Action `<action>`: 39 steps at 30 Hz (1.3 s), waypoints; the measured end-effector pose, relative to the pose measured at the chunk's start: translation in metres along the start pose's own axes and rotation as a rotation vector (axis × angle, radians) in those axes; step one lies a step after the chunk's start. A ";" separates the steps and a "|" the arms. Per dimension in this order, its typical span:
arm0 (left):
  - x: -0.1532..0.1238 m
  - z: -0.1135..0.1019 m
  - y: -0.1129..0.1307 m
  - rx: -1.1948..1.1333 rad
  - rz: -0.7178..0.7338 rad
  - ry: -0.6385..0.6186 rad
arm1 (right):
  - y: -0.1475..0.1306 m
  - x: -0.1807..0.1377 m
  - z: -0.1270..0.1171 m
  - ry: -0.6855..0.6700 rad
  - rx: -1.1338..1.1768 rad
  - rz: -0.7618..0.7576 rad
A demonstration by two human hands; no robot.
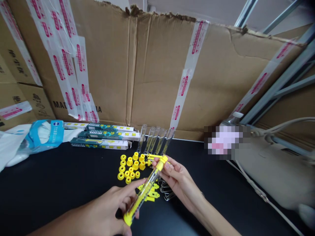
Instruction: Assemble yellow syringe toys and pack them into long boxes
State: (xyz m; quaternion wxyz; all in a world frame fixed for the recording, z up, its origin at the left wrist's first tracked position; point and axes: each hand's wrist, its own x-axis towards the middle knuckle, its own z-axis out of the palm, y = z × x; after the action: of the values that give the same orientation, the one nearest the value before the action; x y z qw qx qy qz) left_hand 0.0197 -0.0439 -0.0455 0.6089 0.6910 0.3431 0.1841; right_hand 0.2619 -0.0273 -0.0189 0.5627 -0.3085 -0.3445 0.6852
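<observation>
Yellow-capped clear tube is slanting between both hands above the tabletop, its lower end toward the left hand and its upper end toward the right. At far left, a blue-and-white packet is lying near the cardboard wall. Next, slim green-and-white boxes are lying in a stack. In front, the left hand is holding the tube's lower end, its thumb by the yellow end piece, its index finger stretching along the tube and its other fingers curling behind. Beyond it, yellow rings and collars are sitting in a loose group. Farther back, clear tubes are standing in a row, while flat yellow strips are lying partly behind the held tube. Bent metal wires are lying just beside them. The right hand is pinching the upper yellow cap with its fingers closed around it. At far right, a pale bag is resting.
</observation>
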 end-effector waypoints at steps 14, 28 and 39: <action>-0.001 0.000 0.001 0.015 0.027 -0.006 | -0.002 -0.001 0.001 0.003 -0.063 -0.015; 0.000 0.000 -0.002 -0.024 0.029 -0.008 | -0.002 0.000 0.000 -0.001 0.010 0.019; -0.001 -0.001 -0.001 0.026 -0.034 0.018 | 0.000 0.000 -0.001 0.008 -0.002 0.021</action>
State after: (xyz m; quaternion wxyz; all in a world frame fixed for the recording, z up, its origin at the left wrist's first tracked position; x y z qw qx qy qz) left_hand 0.0182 -0.0439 -0.0459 0.5998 0.6914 0.3626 0.1754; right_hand 0.2627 -0.0276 -0.0190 0.5565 -0.3152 -0.3396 0.6896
